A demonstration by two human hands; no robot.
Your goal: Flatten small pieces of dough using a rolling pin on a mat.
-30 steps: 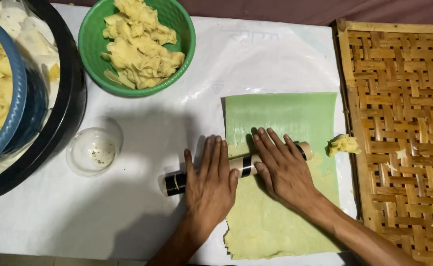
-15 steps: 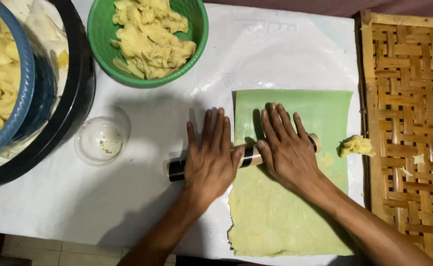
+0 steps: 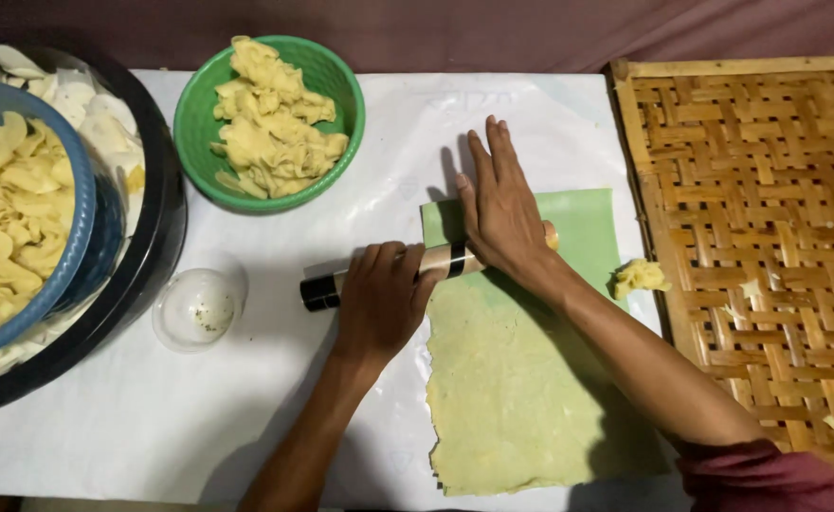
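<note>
While both flat hands, left (image 3: pixel 379 299) and right (image 3: pixel 502 213), pressed the rolling pin (image 3: pixel 407 267), thin dough (image 3: pixel 516 379) (bumpy-edged) nearly reached the green sheet's (image 3: pixel 588 228) far edge.

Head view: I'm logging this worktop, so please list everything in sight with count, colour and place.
Rolling pin: one, tan with black end, across the sheet's top.
Dough sheet: one, pale yellow, on the mat.
Mat: one, green, centre-right.
Dough lump: one, yellow, at the mat's right edge.
Green bowl: one, holding dough pieces, top centre.
Blue bowl: one, holding dough pieces, left.
Black basin: one, under the blue bowl.
Clear cup: one, near the basin.
Woven tray: one, tan, right.
Left hand: on the pin.
Right hand: on the pin.
</note>
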